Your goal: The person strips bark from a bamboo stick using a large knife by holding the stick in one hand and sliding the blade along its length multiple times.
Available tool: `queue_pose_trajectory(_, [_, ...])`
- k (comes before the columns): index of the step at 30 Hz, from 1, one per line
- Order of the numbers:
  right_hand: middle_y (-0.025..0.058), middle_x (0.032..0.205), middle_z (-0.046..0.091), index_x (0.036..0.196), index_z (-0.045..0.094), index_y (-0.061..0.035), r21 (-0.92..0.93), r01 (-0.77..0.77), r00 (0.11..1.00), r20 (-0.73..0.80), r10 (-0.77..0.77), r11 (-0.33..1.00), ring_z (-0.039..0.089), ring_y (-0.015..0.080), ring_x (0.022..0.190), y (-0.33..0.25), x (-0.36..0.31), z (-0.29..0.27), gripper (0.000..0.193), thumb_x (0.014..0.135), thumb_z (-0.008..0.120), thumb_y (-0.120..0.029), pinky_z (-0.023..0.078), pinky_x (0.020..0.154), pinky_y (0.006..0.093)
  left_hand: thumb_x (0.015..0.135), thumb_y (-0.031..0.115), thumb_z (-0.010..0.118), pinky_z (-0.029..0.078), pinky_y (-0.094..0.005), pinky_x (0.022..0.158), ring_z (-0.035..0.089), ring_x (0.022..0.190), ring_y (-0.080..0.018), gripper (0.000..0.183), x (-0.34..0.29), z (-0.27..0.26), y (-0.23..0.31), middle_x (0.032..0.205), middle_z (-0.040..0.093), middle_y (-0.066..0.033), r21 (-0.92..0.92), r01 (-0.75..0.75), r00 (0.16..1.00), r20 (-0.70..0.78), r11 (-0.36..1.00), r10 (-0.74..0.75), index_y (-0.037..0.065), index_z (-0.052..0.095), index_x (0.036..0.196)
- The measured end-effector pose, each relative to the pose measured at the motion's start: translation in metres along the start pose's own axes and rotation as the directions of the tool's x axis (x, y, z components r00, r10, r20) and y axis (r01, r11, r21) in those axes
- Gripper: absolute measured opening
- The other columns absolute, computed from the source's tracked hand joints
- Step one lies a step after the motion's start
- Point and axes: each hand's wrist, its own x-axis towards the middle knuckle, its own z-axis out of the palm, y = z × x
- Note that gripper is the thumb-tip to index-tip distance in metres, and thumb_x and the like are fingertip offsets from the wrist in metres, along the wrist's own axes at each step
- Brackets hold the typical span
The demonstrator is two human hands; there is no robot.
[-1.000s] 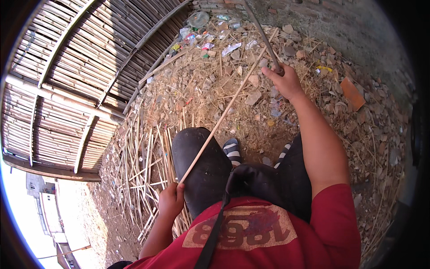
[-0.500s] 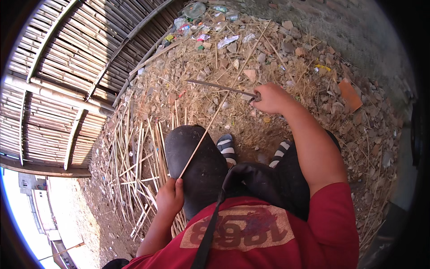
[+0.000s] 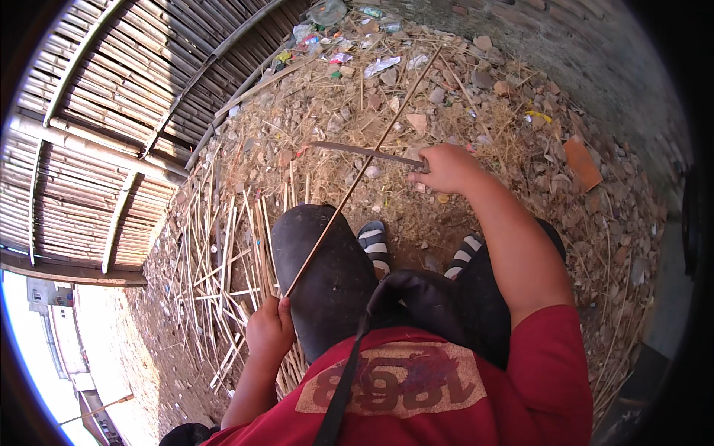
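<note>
A long thin bamboo strip (image 3: 402, 108) slants from my left hand (image 3: 270, 327) across my left knee to the rubble ahead. My left thumb and fingers are closed on its near end, beside the knee. In my right hand (image 3: 445, 167), fingers wrapped round the handle, is a knife (image 3: 338, 146) with a long narrow dark blade. The blade points left and crosses the strip beyond my knees; they seem to touch there. Most of the handle is hidden in my fist.
Many split bamboo strips (image 3: 223, 260) lie heaped left of my left knee. A bamboo slat panel (image 3: 97, 156) stands at the left, a wall (image 3: 595, 67) at the far right. Stones, dry straw and plastic litter (image 3: 381, 67) cover the ground; a broken orange tile (image 3: 582, 163) lies right.
My left hand has shifted slightly left and toward me with the strip. The knife has dropped a little nearer to me, and its blade now shows more of its flat side.
</note>
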Motion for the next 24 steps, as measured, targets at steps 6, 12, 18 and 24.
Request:
queue_pose_trajectory(6, [0.0187,0.089,0.071,0.097,0.07,-0.0056,-0.111,0.142,0.977,0.177,-0.121,0.984,0.069,0.0376,0.091,-0.046,-0.01,0.003,0.038,0.082,0.075,-0.04,0.055,0.08,0.0469,0.103,0.035,0.05,0.046,-0.0566,0.062,0.062,0.071,-0.0462,0.037,-0.003,0.007,0.002,0.079,0.063,-0.0229,0.023,0.001,1.0,-0.007,1.0,-0.001,0.004,0.054,0.083])
queue_pose_trajectory(12, [0.022,0.104,0.071,0.117,0.07,-0.0047,0.207,-0.116,0.989,0.115,0.093,0.971,0.07,0.0322,0.097,0.013,0.015,0.027,0.047,0.08,0.073,-0.034,0.055,0.083,0.0429,0.101,0.035,0.052,0.048,-0.0566,0.064,0.064,0.073,-0.0458,0.032,0.0,0.02,-0.001,0.082,0.064,-0.0234,0.091,-0.005,0.995,-0.097,0.996,0.014,0.005,0.053,0.09])
queue_pose_trajectory(18, [0.0216,0.105,0.071,0.111,0.071,-0.0041,0.01,0.157,0.937,0.316,-0.152,0.988,0.069,0.034,0.099,-0.056,-0.02,-0.003,0.04,0.077,0.07,-0.025,0.055,0.086,0.0433,0.103,0.035,0.05,0.047,-0.058,0.065,0.062,0.072,-0.0478,0.035,0.008,0.018,-0.013,0.077,0.064,-0.0242,0.008,-0.067,0.998,0.015,0.998,0.067,0.004,0.052,0.088])
queue_pose_trajectory(24, [0.0191,0.089,0.071,0.097,0.071,-0.0071,0.232,-0.077,0.988,0.151,0.042,0.97,0.069,0.0378,0.09,-0.003,0.009,0.032,0.029,0.077,0.071,-0.028,0.054,0.08,0.0487,0.103,0.037,0.047,0.048,-0.0577,0.063,0.063,0.071,-0.0481,0.038,0.007,0.009,-0.006,0.075,0.064,-0.0248,0.059,-0.05,0.999,0.021,0.997,0.049,0.004,0.053,0.086])
